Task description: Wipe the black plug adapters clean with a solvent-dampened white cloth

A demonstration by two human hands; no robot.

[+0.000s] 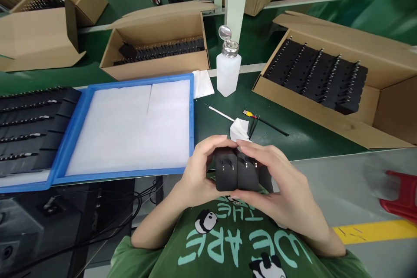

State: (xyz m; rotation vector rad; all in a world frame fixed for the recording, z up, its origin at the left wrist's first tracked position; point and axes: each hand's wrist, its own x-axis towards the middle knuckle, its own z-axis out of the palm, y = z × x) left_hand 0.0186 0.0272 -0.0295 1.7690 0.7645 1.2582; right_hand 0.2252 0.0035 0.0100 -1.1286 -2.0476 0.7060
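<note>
Several black plug-like blocks [237,171] are held side by side in front of my shirt, their metal pins showing. My left hand [202,171] is wrapped round their left end, thumb below and fingers above. Round the right part my right hand [276,176] closes in the same way, its fingertips close to those of my left hand. Just beyond the fingers lies a crumpled white wipe [239,129], beside a thin white stick [220,113] and a black cable with a yellow plug [267,122].
A blue-rimmed tray [192,121] with white foam lies left, next to rows of black blocks [26,130]. Open cartons [163,66] [312,108] hold more blocks at the back and right. A white pump bottle [228,74] stands ahead; a red stool [402,195] is at far right.
</note>
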